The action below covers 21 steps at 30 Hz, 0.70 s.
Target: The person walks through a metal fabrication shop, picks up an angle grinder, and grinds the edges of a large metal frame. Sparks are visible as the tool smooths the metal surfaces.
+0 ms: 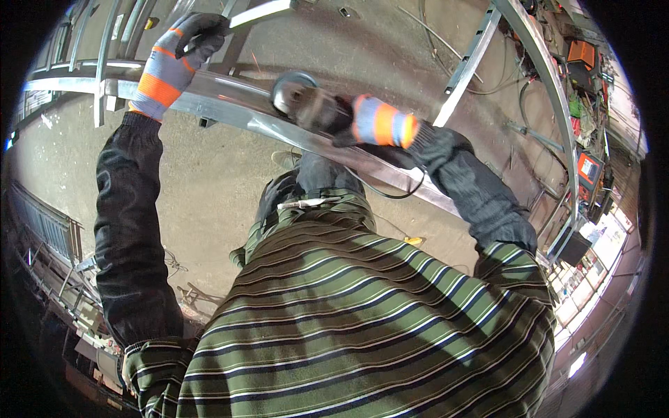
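My right hand (380, 122), in a grey and orange work glove, grips an angle grinder (313, 110). The round disc (291, 94) of the grinder sits at the long metal beam (230, 111) crossing in front of me; blur hides whether it touches. A dark cord (397, 196) loops down below the tool. Up to the left, my left hand (178, 59), gloved alike, has its fingers curled at the end of a pale metal bar (261, 12) that points to the right. The palm side of that hand is hidden.
More metal bars (129, 31) rise at the upper left. A slatted metal rail (477, 52) and a curved beam (557, 97) stand to the right, with orange and black machines (589, 169) beyond. A yellow object (414, 241) and a small metal stand (197, 294) are on the floor.
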Tool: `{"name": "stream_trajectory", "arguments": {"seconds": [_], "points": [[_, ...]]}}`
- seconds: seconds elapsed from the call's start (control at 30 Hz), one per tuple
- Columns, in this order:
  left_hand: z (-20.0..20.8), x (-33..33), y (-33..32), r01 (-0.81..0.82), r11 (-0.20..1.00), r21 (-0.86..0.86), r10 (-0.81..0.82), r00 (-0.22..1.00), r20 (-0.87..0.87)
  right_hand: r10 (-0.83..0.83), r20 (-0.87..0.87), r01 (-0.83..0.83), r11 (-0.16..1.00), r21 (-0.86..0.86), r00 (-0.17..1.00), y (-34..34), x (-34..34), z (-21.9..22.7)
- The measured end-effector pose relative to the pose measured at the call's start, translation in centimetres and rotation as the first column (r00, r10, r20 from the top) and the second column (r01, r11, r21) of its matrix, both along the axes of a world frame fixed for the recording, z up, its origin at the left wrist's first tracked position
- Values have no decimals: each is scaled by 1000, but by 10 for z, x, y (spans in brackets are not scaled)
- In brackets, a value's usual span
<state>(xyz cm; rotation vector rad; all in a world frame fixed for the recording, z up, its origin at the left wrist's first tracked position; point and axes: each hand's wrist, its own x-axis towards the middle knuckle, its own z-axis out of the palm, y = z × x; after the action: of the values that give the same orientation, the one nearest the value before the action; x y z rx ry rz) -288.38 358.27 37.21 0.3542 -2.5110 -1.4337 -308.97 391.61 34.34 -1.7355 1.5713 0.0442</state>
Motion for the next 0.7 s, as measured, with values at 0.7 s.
{"name": "stream_trajectory", "arguments": {"seconds": [0.7], "points": [[-32,13,83,405,784,-471,-116,841,529,-807,589,972,103,213,-44,182,-17,135]]}}
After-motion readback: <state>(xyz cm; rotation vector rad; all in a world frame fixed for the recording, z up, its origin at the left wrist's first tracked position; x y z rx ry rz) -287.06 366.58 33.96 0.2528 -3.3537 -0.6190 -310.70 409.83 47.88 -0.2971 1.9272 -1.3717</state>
